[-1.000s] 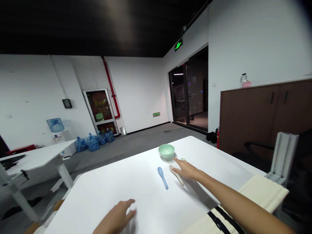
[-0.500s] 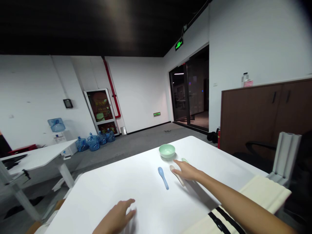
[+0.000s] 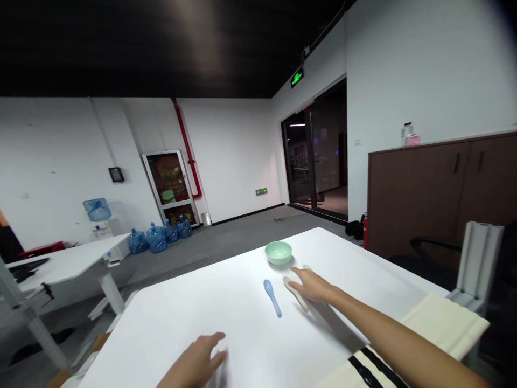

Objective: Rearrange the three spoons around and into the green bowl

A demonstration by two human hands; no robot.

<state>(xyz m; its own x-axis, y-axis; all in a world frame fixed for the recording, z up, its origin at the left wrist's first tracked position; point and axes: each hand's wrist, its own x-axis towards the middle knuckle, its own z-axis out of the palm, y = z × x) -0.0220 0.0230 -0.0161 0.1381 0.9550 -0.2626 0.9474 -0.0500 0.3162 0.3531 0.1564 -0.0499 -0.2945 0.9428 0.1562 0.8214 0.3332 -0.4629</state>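
Observation:
My right hand (image 3: 313,285) reaches over the table with its fingers stretched out and apart. Below it lies a beige spoon (image 3: 299,302), partly covered by the fingers; whether they touch it I cannot tell. A light green piece (image 3: 307,267), mostly hidden, peeks out behind that hand. To the left of the beige spoon rests a blue spoon (image 3: 272,297), bowl end pointing away from me. Just beyond the fingertips stands a light green bowl (image 3: 278,253). My left hand (image 3: 197,358) hovers at the near left, thumb and fingers apart, holding nothing.
The white table (image 3: 177,307) carries a cream cloth (image 3: 448,323) with black straps under my right arm. A metal profile post (image 3: 479,264) rises at the right edge, near a dark chair (image 3: 428,242). Water bottles (image 3: 156,238) stand on the floor beyond.
The whole view has shifted slightly down and to the right. Both hands, the spoons and the bowl keep nearly the same places relative to one another.

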